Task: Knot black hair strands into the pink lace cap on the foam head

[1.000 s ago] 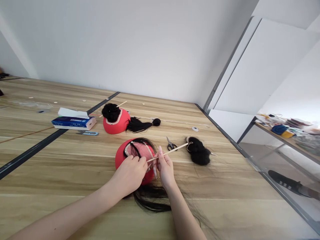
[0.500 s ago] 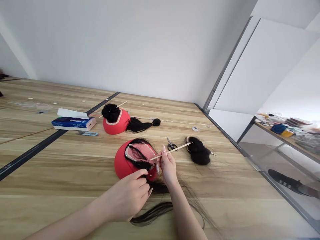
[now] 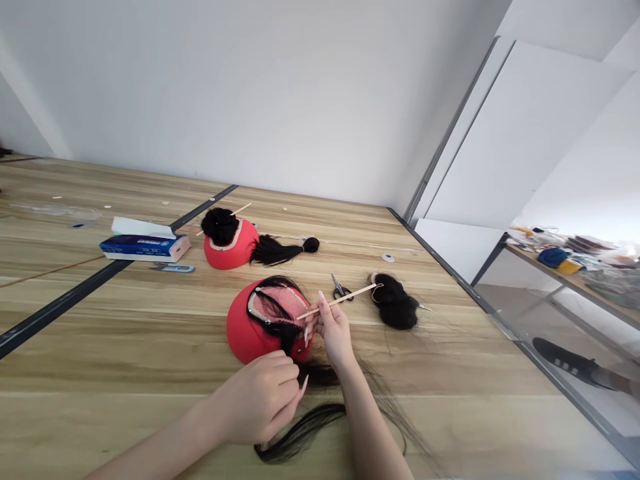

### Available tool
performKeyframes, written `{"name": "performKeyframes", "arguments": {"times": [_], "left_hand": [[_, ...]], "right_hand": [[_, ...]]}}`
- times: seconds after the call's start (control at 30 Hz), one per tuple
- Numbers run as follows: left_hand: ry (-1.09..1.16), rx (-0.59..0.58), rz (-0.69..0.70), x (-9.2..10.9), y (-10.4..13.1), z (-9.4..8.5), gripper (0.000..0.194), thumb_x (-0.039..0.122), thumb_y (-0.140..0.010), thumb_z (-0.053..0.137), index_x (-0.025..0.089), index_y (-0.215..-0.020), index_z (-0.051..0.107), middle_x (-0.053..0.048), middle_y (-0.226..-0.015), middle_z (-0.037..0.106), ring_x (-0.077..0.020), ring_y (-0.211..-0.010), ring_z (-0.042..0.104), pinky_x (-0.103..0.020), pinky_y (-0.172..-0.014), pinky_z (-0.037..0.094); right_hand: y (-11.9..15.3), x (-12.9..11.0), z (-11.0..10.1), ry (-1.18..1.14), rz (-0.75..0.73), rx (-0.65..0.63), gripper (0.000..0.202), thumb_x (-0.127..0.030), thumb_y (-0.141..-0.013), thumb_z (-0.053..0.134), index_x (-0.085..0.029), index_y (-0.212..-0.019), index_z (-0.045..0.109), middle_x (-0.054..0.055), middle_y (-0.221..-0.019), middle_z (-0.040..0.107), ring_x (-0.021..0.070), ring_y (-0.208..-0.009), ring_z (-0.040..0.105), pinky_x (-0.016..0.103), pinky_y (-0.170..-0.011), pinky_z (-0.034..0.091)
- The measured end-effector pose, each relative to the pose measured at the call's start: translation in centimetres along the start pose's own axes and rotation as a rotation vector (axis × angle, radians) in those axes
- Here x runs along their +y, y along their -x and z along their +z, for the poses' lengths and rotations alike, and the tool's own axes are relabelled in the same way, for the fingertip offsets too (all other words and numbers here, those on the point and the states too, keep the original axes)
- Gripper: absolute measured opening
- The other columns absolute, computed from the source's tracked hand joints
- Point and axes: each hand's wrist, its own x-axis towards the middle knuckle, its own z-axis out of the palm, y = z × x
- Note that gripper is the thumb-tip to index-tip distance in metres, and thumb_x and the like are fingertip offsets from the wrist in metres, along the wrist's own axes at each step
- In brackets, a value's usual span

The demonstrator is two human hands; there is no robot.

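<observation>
A red dome-shaped head form (image 3: 243, 327) rests on the table, with a pink netting patch (image 3: 287, 300) pinned on top and black hair along its edge. My right hand (image 3: 333, 330) is closed around a thin wooden stick (image 3: 350, 295), whose near end lies over the netting's right edge; the far end carries a small loop. Just in front of the form, my left hand (image 3: 267, 397) is closed on a lock of black hair (image 3: 289, 340) running from the netting. Its fingertips are partly hidden. Loose black hair (image 3: 300, 433) trails on the table beside it.
Behind stands a second red form (image 3: 233, 250) with a black hair bun and a stick. Scissors (image 3: 341, 288) and a black hairpiece (image 3: 395, 303) lie right. A tissue box (image 3: 145, 245) and a blue cutter (image 3: 177, 267) are left. A foot (image 3: 573, 363) shows beyond the table edge.
My left hand has moved slightly down, away from the form, drawing the hair lock out longer. My right hand with the stick has shifted only slightly left.
</observation>
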Motion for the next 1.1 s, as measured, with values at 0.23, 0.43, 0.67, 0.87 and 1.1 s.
{"name": "performKeyframes", "arguments": {"times": [0.23,0.43,0.67,0.87,1.1], "left_hand": [[-0.039,0.013,-0.053,0.5,-0.3,0.6,0.03,0.008,-0.091,0.04,0.016,-0.064,0.051,-0.002,-0.065,0.052,-0.0155,-0.061,0.039,-0.031,-0.059,0.03],[-0.046,0.019,-0.081,0.6,-0.2,1.1,0.03,0.009,-0.092,0.041,0.016,-0.065,0.051,-0.002,-0.066,0.051,-0.0156,-0.061,0.039,-0.031,-0.058,0.031],[-0.044,0.012,-0.091,0.6,0.2,1.3,0.029,0.009,-0.092,0.042,0.016,-0.065,0.051,-0.002,-0.067,0.052,-0.0153,-0.062,0.039,-0.031,-0.058,0.032],[-0.025,0.017,-0.115,0.5,0.3,1.2,0.029,0.009,-0.092,0.043,0.016,-0.065,0.051,-0.002,-0.066,0.051,-0.0147,-0.062,0.04,-0.029,-0.059,0.033],[-0.018,0.023,-0.125,0.7,0.2,1.6,0.03,0.009,-0.093,0.042,0.016,-0.065,0.05,-0.001,-0.066,0.05,-0.0147,-0.062,0.04,-0.029,-0.059,0.032]], "right_hand": [[-0.1,0.4,-0.1,-0.08,0.009,-0.024,0.046,-0.058,-0.066,0.077,-0.016,-0.071,0.06,0.0,-0.052,0.066,0.0099,-0.037,0.054,0.019,-0.034,0.046],[-0.1,0.4,0.0,-0.04,0.011,-0.009,0.047,-0.06,-0.066,0.075,-0.016,-0.069,0.059,0.0,-0.052,0.065,0.0103,-0.036,0.054,0.02,-0.033,0.044],[0.1,0.9,0.5,0.094,-0.129,0.082,0.044,-0.06,-0.078,0.066,-0.017,-0.071,0.06,-0.003,-0.048,0.061,0.0091,-0.034,0.051,0.019,-0.034,0.042],[0.1,0.6,1.1,0.091,-0.176,0.039,0.042,-0.059,-0.081,0.063,-0.019,-0.071,0.058,-0.001,-0.057,0.066,0.0101,-0.038,0.054,0.021,-0.035,0.043],[-0.7,0.9,1.7,0.144,-0.195,0.086,0.042,-0.058,-0.08,0.065,-0.019,-0.067,0.053,-0.003,-0.05,0.061,0.0071,-0.033,0.048,0.017,-0.031,0.035]]}}
